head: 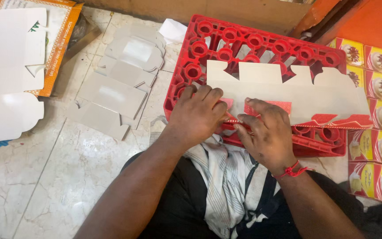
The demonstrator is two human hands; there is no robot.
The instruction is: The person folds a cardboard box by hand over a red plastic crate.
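- Striped cloth [226,177]: grey-and-white fabric lying across the person's lap, directly beneath both wrists.
- Red thread bracelet [292,171]: tied around the right wrist.
- Left hand [197,116]: fingers curled and closed, pressing down on and pinching the near edge of the flat carton blank [288,99].
- Right hand [266,132]: fingers closed on the same near edge, fingertips just beside those of the left hand.
- Flat carton blank: unfolded cardboard, grey inner face up with a red printed strip along the near edge; it extends from under both hands away to the right.
- Red plastic crate [244,42]: upturned, carrying the blank, under and beyond both hands.
- Marble floor [58,177]: pale tiles to the left of the left arm.
- Stack of grey blanks [120,84]: fanned on the floor, left of the left hand, well apart.
- Yellow-and-red printed cartons [379,110]: rows to the right of the right hand.
- White blanks [9,75]: far left, beyond the grey stack.
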